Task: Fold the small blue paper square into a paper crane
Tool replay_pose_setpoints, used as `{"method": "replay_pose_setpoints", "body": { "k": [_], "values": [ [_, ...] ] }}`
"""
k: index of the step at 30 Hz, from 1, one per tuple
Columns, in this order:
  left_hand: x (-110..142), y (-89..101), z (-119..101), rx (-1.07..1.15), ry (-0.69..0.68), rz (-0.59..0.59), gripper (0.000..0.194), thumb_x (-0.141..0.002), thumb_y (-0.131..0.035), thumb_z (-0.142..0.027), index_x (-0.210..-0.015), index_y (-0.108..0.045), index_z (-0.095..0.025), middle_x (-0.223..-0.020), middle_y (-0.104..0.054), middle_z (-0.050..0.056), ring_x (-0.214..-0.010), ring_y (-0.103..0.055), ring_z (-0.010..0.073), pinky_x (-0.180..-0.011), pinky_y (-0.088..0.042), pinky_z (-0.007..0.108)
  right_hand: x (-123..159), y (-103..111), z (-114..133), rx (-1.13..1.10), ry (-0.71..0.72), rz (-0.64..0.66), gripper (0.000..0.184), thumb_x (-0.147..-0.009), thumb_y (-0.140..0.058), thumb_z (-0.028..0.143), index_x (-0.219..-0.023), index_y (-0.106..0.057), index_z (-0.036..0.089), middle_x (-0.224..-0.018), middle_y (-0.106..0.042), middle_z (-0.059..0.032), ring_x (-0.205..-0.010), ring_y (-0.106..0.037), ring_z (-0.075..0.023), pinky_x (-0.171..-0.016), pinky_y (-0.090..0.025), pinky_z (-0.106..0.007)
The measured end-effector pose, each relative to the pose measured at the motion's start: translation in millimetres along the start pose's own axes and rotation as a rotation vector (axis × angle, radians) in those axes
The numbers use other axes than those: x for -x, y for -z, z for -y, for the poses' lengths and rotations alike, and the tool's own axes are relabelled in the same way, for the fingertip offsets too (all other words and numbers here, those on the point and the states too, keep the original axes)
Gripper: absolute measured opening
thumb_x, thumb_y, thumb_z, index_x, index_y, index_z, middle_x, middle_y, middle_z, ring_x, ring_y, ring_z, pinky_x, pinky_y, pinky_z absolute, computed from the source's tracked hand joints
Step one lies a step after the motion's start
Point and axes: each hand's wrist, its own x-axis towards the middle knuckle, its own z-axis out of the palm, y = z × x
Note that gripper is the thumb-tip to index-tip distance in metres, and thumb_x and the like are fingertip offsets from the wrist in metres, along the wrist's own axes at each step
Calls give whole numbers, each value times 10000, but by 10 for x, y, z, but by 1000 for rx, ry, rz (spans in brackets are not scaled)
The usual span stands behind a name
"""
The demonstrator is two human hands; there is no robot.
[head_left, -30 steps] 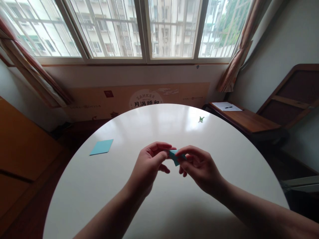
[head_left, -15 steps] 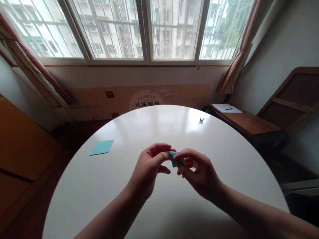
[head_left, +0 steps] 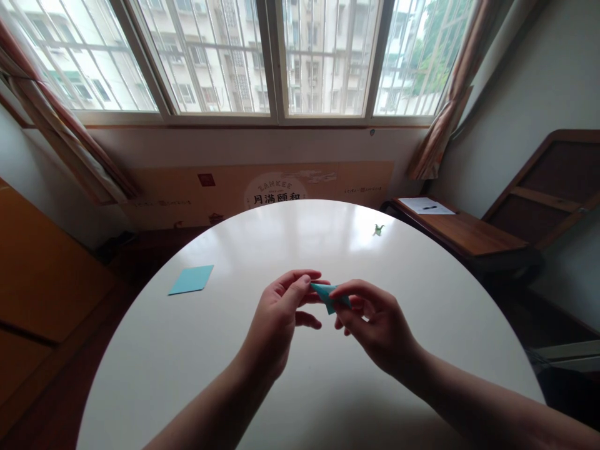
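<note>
A small folded piece of teal paper [head_left: 328, 295] is held between both hands above the round white table [head_left: 187, 350]. My left hand [head_left: 281, 319] pinches its left tip with thumb and forefinger. My right hand [head_left: 375, 322] pinches its right side, fingers curled round it. Much of the paper is hidden by my fingers.
A flat light-blue paper square [head_left: 191, 279] lies at the table's left. A tiny green folded paper figure [head_left: 378, 230] stands near the far right edge. Beyond the table, a wooden side desk [head_left: 469, 231] holds a sheet and a pen. A printed cardboard panel [head_left: 262, 187] leans under the window.
The hands stayed close together and shifted slightly; the folded teal paper now shows a longer pointed shape between the fingers. Nothing on the table moved.
</note>
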Motion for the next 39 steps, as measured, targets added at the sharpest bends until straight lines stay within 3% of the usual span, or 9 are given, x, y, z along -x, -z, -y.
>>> {"method": "replay_pose_setpoints", "body": {
  "k": [5, 10, 19, 25, 30, 34, 39],
  "values": [
    [12, -5, 13, -128, -55, 57, 428, -761, -789, -494, -974, -720, -129, -812, -699, 83, -775, -649, 210, -459, -510, 200, -26, 7, 8, -2, 7, -19, 74, -874, -688, 169, -932, -688, 214, -839, -709, -10, -609, -675, -117, -504, -513, -197],
    [24, -28, 1, -206, -50, 63, 322, -789, -757, -430, -824, -746, -111, -667, -656, 63, -668, -596, 166, -449, -483, 181, -12, -7, 27, 15, 15, -3, 75, -875, -681, 161, -928, -690, 213, -818, -705, -9, -612, -674, -118, -503, -505, -196],
    [0, -38, 24, -172, -39, 31, 354, -824, -693, -460, -788, -741, -111, -626, -623, 47, -570, -554, 138, -379, -433, 168, -3, 2, -3, -1, -11, 12, 81, -852, -686, 141, -902, -676, 203, -802, -681, -4, -609, -684, -127, -496, -506, -197],
    [-35, 21, 56, -290, -131, 12, 358, -868, -652, -451, -807, -736, -107, -564, -619, 32, -503, -553, 127, -382, -460, 181, 2, 3, 2, 12, -18, 11, 43, -859, -682, 170, -887, -680, 203, -799, -684, -9, -604, -682, -129, -490, -499, -201],
    [-49, 64, 29, -297, -194, 9, 298, -832, -715, -406, -844, -719, -108, -584, -643, 20, -482, -567, 118, -385, -474, 180, -1, 9, 3, 7, -28, 5, 18, -868, -678, 181, -879, -676, 196, -790, -673, -11, -610, -683, -134, -496, -505, -210],
    [-53, 65, -3, -257, -164, 21, 312, -818, -751, -399, -935, -706, -114, -679, -683, 35, -532, -616, 137, -391, -484, 185, -6, 11, 13, -9, -44, 7, 18, -880, -683, 208, -879, -672, 193, -793, -673, -17, -618, -681, -138, -499, -507, -217],
    [-42, 50, -1, -202, -33, 137, 393, -784, -793, -428, -1033, -718, -134, -729, -684, 42, -660, -642, 165, -420, -494, 177, -15, 11, 37, -26, -38, -7, 31, -877, -682, 215, -869, -662, 193, -777, -682, -17, -613, -677, -141, -487, -503, -218]
  ]
}}
